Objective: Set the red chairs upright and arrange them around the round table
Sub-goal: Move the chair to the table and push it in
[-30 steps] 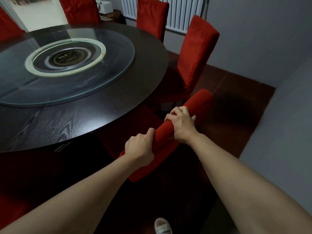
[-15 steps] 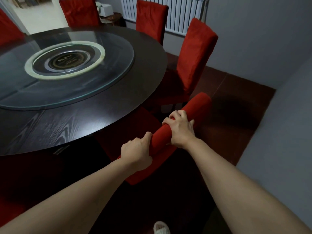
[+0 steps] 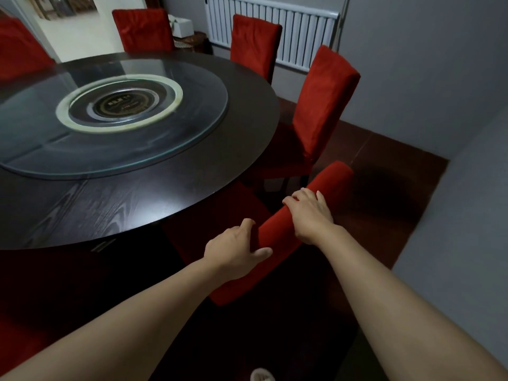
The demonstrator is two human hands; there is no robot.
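Beside round dark-wood table, left hand and right hand grip plush red chair.

Person, seen from above the shoulders down.

Arms: two, both bare along the whole visible length from upper forearm to wrist; no sleeve edge shows anywhere in view.

Left hand: bare, no glove; no ring or band can be seen on the parts that show. Wrist bare, no watch or strap.

Right hand: bare, no glove; short, plain fingernails visible on the fingers. Wrist bare.

Footwear: pale, light-coloured rounded toe of a slipper or shoe, only the front part showing at the lower edge; its type cannot be told.
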